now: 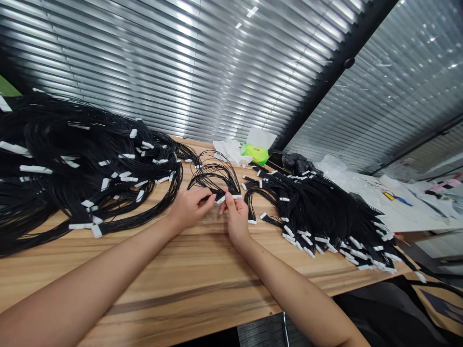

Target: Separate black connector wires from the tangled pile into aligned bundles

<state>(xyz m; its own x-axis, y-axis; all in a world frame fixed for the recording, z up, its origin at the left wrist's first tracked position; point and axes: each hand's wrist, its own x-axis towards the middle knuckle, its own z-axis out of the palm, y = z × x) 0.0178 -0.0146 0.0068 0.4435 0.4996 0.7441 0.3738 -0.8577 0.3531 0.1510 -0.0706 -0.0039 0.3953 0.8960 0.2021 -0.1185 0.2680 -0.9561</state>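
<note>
A looped black wire harness (pixel 213 176) with white connectors at its ends lies between my two hands over the wooden table. My right hand (pixel 237 217) pinches a white connector (pixel 237 196) of this harness between thumb and fingers. Close beside it, my left hand (pixel 191 207) is closed at the wires near another white connector (pixel 220 199); its fingertips partly hide what they grip. The harness wires arch up behind both hands.
A large heap of black wire harnesses (pixel 90 130) covers the table's left side. Another pile of harnesses (pixel 325 207) lies at the right. Behind stand a green tissue pack (pixel 255 153) and crumpled white paper (pixel 229 150). Blinds (pixel 144 58) rise along the back edge.
</note>
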